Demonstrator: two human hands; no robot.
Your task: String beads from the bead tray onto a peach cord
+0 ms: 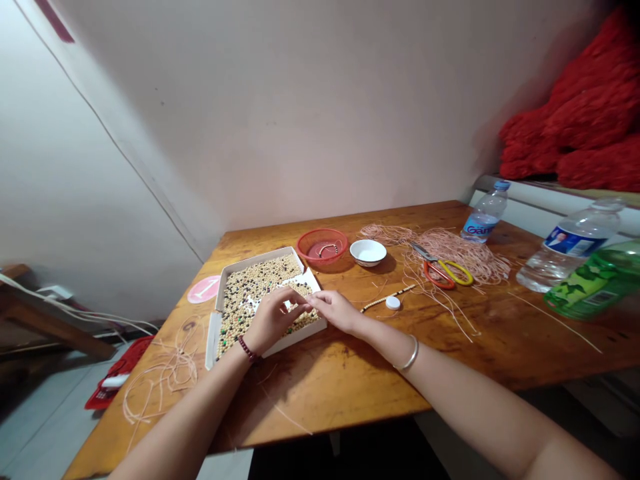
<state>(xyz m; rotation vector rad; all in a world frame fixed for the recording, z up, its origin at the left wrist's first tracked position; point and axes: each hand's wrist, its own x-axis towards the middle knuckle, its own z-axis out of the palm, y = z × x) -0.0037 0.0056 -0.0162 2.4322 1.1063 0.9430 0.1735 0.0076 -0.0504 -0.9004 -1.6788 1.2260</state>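
While both hands meet over the bead box (260, 280) | left hand (273, 320), right hand (336, 309) fingers pinched, contents unclear | box at worktop (350, 380) left edge | bare wood nearside.

Both hands (305, 312) over bead box (235, 270)

left hand (273, 320) covers part of the bead tray (260, 293); the beads beneath are hidden. whatever the fingers (300, 308) pinch is too small to tell. right hand (336, 311) fingertips meet the left; contact unclear. green bottle (595, 280) blurred, cut by right edge. both forearms leave the frame below.
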